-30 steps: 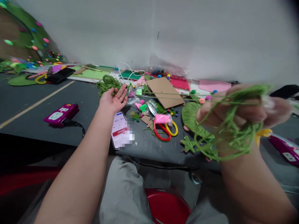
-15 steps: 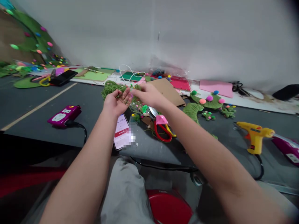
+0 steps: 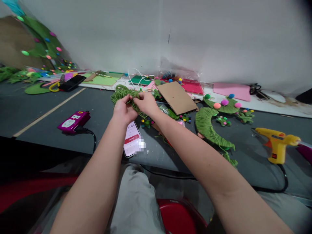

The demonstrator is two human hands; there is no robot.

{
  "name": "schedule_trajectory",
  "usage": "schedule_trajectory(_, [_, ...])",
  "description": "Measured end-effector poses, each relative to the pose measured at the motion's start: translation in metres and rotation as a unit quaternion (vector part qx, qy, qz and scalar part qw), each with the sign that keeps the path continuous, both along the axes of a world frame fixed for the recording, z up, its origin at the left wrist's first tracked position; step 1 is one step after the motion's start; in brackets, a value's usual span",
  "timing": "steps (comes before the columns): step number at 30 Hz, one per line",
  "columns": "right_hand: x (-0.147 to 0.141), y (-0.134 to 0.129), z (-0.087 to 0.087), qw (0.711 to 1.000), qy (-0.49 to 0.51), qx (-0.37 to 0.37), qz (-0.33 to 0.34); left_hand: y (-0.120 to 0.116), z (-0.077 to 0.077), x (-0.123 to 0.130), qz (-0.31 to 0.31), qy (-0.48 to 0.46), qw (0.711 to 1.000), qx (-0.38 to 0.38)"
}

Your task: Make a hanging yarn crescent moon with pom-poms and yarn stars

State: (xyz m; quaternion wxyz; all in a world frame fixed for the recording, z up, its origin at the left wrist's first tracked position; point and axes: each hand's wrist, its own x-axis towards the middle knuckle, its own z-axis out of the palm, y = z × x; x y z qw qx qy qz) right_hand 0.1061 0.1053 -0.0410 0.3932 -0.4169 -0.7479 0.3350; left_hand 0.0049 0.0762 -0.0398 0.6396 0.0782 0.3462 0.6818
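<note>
Head view: both hands (image 3: 135,105) hold green yarn (image 3: 122,93) together.

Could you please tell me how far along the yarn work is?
The crescent already looks wrapped in green. In progress is the yarn, with the left hand and right hand fingering its strands. The cardboard is unwrapped, so possibly left; I cannot be certain.

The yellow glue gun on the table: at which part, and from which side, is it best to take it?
I would grip the yellow glue gun by its handle, with the right hand coming from the near right side. The handle points towards the person, while the nozzle points left, so this approach should avoid the tip.
</note>
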Motion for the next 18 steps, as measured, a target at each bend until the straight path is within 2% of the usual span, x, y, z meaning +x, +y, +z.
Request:
schedule_trajectory(4, [0.005,-0.004,0.005,0.997,-0.030,0.074,-0.002,-0.001,0.000,0.004,0.006,0.011,1.000,0.003])
schedule_trajectory(8, [0.007,-0.002,0.008,0.985,-0.118,0.125,-0.013,-0.003,-0.001,0.005,0.001,0.025,1.000,-0.001])
schedule_trajectory(13, [0.009,-0.005,0.014,0.965,-0.220,0.142,-0.011,-0.005,0.000,0.011,-0.010,0.045,0.999,-0.017])
schedule_trajectory(18, [0.011,-0.007,0.016,0.955,-0.257,0.145,-0.001,-0.004,-0.002,0.011,-0.015,0.065,0.997,-0.028])
